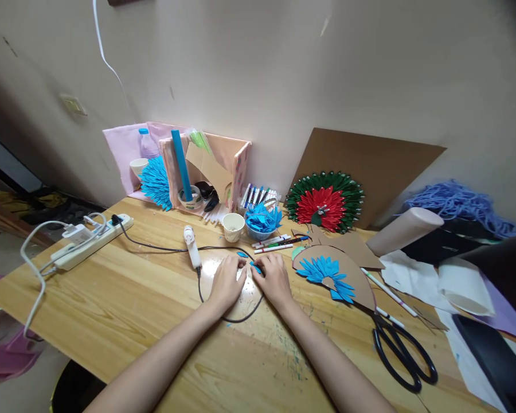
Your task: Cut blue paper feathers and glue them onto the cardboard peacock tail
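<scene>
My two hands are close together above the middle of the table. A small blue petal (255, 267) is at the fingertips of my right hand (275, 281), whose fingers are closed on it. The fingers of my left hand (227, 281) are curled in, and what they hold, if anything, is hidden. Just beyond them lies another blue petal (242, 254). To the left a white glue gun (192, 248) stands with its black cord (244, 319) looping around the hands. On the right, a cardboard piece (356, 267) carries a half ring of blue petals (322, 271).
Large black scissors (398, 344) lie at the right. Behind the hands stand a paper cup (233, 228) and a bowl of blue petals (262, 221), with several markers (273, 244). A power strip (90, 244) sits left; a red and green petal disc (324, 201) leans at the back.
</scene>
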`<state>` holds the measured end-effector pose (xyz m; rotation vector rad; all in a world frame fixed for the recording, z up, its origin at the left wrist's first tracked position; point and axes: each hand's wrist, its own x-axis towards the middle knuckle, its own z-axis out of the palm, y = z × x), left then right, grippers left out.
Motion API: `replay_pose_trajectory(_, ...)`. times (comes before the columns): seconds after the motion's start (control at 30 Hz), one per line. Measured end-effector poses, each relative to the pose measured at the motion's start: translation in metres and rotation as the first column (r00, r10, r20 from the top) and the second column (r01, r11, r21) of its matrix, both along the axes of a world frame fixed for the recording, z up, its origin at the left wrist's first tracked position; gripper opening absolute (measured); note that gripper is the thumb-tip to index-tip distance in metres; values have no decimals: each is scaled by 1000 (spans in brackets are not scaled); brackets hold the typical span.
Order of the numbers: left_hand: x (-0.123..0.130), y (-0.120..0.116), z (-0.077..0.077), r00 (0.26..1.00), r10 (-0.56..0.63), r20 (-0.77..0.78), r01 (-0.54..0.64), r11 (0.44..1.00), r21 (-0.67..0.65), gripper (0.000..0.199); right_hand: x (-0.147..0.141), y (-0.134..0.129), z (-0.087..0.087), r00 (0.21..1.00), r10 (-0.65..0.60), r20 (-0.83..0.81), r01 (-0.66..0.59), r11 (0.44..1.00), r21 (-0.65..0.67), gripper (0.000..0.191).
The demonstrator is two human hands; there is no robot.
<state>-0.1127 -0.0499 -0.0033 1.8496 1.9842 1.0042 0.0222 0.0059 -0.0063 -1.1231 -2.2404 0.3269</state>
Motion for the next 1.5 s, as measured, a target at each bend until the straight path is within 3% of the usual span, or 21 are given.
replay_pose_trajectory(0.27,-2,1,2,995,-30,97,31,999,-9,17,2,1,0,998,-8,-70,6,999,-39,8)
replay_pose_trajectory(0.47,1,1,7,970,-56,238,60,998,-8,19,3,3,1,949,37,-315,-96,980,-172,13)
replay_pose_trajectory(0.63,7,2,10,838,-86,539,95,995,12,22,2,4,0,846,34,-533,-248,909,-335,19)
replay_pose_trajectory(0.77,7,2,10,767,-42,640,17,999,46,22,0,1,2,768,30,-640,-380,825,-418,19)
replay_pose_trajectory(0.83,7,2,11,744,-24,667,-2,999,38,24,-1,-1,4,751,17,-660,-396,812,-429,19)
replay_pose_trajectory(0.97,6,0,14,770,-29,637,14,1000,28,26,0,-5,7,747,-20,-665,-339,848,-407,17)
replay_pose_trajectory(1.13,3,-7,24,928,-119,354,96,992,81,18,1,-8,10,794,48,-607,-320,881,-349,15)
replay_pose_trajectory(1.23,2,-8,28,959,-142,247,124,988,87,16,1,-7,7,807,53,-588,-311,885,-347,14)
replay_pose_trajectory(1.33,3,-6,27,949,-137,283,119,990,79,16,-1,-5,4,781,21,-624,-325,866,-379,14)
replay_pose_trajectory(1.5,-4,-14,31,857,-27,515,30,1000,3,21,-5,-9,12,743,-19,-669,-392,797,-459,16)
